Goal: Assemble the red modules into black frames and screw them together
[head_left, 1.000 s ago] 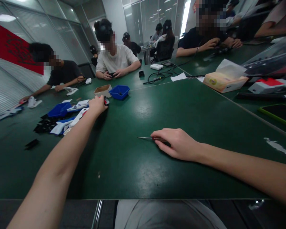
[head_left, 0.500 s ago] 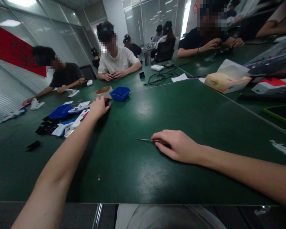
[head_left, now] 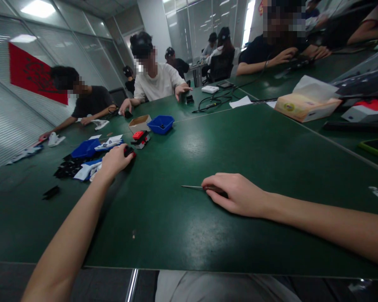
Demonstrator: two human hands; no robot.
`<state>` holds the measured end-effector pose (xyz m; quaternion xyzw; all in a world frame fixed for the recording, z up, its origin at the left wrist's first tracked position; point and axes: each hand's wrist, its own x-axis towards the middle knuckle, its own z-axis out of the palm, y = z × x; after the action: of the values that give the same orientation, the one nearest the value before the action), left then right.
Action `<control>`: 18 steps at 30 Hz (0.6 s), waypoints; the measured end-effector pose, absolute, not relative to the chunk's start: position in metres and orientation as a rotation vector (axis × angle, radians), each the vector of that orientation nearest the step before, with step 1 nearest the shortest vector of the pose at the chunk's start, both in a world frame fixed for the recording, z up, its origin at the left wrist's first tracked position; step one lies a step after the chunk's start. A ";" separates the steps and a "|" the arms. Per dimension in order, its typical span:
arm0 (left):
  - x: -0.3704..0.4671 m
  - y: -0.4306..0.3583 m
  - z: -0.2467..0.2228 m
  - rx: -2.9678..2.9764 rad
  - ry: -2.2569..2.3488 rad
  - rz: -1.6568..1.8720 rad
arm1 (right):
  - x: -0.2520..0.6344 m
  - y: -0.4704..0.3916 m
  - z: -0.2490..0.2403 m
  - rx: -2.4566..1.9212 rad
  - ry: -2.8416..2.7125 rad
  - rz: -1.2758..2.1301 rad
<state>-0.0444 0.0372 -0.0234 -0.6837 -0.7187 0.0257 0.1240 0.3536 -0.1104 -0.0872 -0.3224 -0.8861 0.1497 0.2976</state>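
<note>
My right hand [head_left: 233, 193] rests on the green table [head_left: 164, 209], its fingers closed around a screwdriver [head_left: 192, 187]. The thin metal shaft points left, and the palm partly covers the dark red handle. Further out on the left, my left hand [head_left: 115, 161] is closed on a small black and red part [head_left: 129, 152], mostly hidden by the fingers. Just beyond it sits a red, black and white block [head_left: 140, 139]. Blue-and-white packets [head_left: 87, 169] lie partly behind my left wrist, beside a pile of black pieces [head_left: 66, 169].
A blue tray [head_left: 161, 125] with small dark bits stands by a cardboard box [head_left: 140, 123]. Another blue tray [head_left: 85, 148] is at the left. A lone black piece [head_left: 51, 192] lies nearer me. A tissue box [head_left: 305, 105] and cables [head_left: 211, 102] lie further off. Co-workers sit opposite.
My left hand has drawn back toward me and left with the black and red part, uncovering the block behind. The person opposite has spread both hands apart. My right hand stays put.
</note>
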 end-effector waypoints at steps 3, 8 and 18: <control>-0.043 0.037 -0.021 -1.991 -2.115 0.070 | 0.354 -0.110 -0.086 -0.840 -2.337 0.412; -0.038 0.030 -0.012 -1.957 -2.115 0.034 | 0.355 -0.111 -0.084 -0.828 -2.374 0.400; -0.006 -0.001 0.004 -2.043 -1.923 -0.530 | 0.351 -0.107 -0.088 -0.815 -2.366 0.349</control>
<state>-0.0062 -0.0006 0.0044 -0.7082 -0.6666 -0.1838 0.1424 0.3508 -0.1067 -0.0882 -0.3076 -0.8925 0.1316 0.3026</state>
